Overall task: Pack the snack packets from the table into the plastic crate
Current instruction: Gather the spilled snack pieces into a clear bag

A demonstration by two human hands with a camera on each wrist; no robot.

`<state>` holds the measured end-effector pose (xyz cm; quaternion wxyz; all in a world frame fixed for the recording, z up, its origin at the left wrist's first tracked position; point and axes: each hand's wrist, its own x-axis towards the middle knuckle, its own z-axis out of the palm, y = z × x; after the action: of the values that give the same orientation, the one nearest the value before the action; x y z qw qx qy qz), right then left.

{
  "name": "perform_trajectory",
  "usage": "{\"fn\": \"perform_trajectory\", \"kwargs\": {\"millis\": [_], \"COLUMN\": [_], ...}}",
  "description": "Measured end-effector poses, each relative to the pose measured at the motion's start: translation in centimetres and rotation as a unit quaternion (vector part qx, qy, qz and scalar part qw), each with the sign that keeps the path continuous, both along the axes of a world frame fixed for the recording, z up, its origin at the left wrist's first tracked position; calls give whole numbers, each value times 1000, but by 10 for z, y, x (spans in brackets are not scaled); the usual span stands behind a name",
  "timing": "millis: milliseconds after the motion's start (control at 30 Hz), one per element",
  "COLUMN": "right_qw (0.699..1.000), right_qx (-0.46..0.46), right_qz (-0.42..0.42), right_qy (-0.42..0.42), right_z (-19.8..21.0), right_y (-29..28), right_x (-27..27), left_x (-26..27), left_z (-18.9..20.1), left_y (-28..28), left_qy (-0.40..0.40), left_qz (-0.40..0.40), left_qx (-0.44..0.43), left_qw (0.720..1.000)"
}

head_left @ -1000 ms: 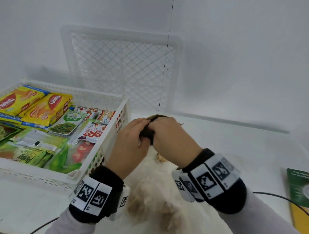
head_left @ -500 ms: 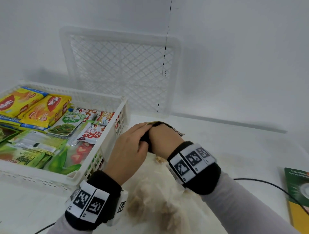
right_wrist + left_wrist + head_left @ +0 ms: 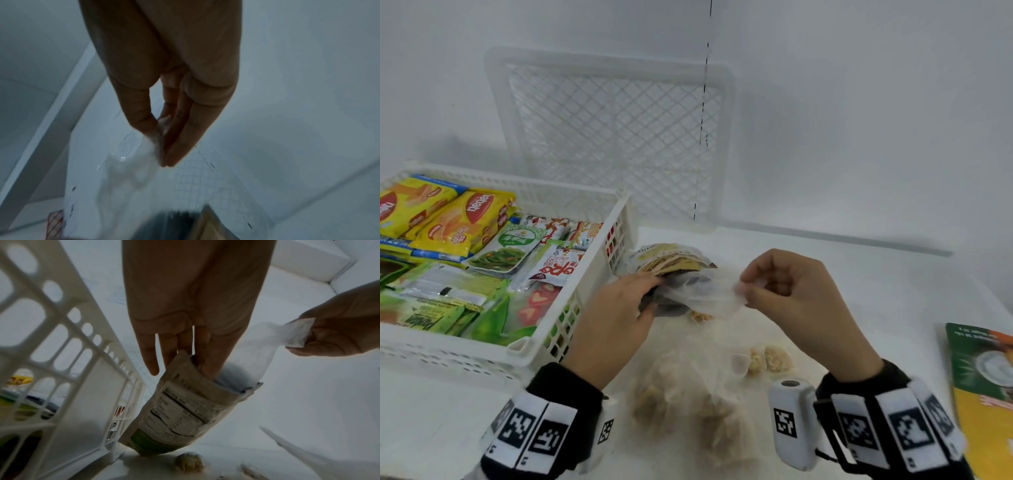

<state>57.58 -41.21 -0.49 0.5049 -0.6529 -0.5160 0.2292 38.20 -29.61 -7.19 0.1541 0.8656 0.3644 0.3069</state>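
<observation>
- Bottom centre of the head view: clear bags of pale snack pieces (image 3: 688,407) lie on the white table (image 3: 859,301), between the two wrists.
- Lower right edge: a green and yellow packet (image 3: 983,387) lies flat on the table, well apart from both hands.
- Centre left: the left hand (image 3: 616,318) grips the open top of a tan snack pouch (image 3: 671,260); in the left wrist view the fingers (image 3: 207,356) reach down into the pouch (image 3: 185,410) mouth. The pouch stands tilted, its base on the table just beside the crate wall.
- Centre right: the right hand (image 3: 791,291) has thumb and fingers closed in a pinch on the end of a thin white wrapper (image 3: 705,294); the wrapper (image 3: 265,345) stretches from the pouch mouth across to that hand (image 3: 339,327). The right wrist view is blurred; fingertips (image 3: 174,155) meet on the white material.
- Left of frame: the plastic crate (image 3: 571,318) sits on the table, holding yellow, green and red snack packets (image 3: 458,219).
- Upper centre: a second white crate (image 3: 613,137) stands on edge against the wall.
</observation>
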Motion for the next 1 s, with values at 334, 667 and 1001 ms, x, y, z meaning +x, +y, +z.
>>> {"fn": "perform_trajectory", "kwargs": {"millis": [334,667,1001], "right_qw": [955,844,953], "right_qx": [32,-48,61], "right_qz": [-46,-74,-107], "right_qy": [290,530,276], "right_z": [-15,-39,-39], "right_y": [-29,-21,-18], "right_x": [20,24,8], "left_x": [-20,20,34], "left_z": [-4,30,14], "left_y": [-8,-25,-21], "left_qy": [228,-260,-320], "left_qz": [78,-108,3], "left_qx": [-92,-330,-348], "left_qw": [966,901,881]}}
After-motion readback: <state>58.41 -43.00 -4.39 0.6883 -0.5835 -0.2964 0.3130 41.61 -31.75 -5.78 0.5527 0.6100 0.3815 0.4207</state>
